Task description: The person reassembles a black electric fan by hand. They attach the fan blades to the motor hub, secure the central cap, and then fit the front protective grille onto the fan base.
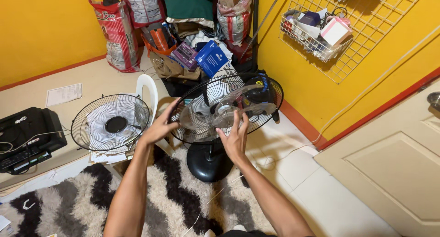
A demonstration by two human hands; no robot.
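The standing fan [215, 127] is the landmark: its round black base [208, 161] sits on the edge of a shaggy black-and-grey rug [178, 205], with pale floor tiles [321, 191] to its right. The rear wire guard [197, 113] is on the fan; the detached front guard [111, 122] leans to the fan's left, against a white plastic chair [149, 92] and a low beige worktop [91, 79].

The left hand [158, 127] grips the guard's left rim, fingers curled round the wire. The right hand [234, 138] is spread open, fingertips on the clear blade [229, 108] at the fan's centre.

What could go wrong, as I judge it: the base rests half on soft pile, so a firm pull or push on the blade could tip the whole stand toward the person. The blade is thin clear plastic and could crack if forced at an angle on its shaft. Fingers through the wire could get pinched. The front guard leans loosely and might slide off.

Behind the fan, sacks [117, 33], boxes [213, 58] and bags crowd the corner of the yellow walls. Right of the fan, a wire grid [366, 30] with a basket [314, 44] hangs on the wall, and a cream door [394, 173] stands further right. Far left of the fan, a black printer [27, 134] sits on the worktop beside a sheet of paper [64, 94].
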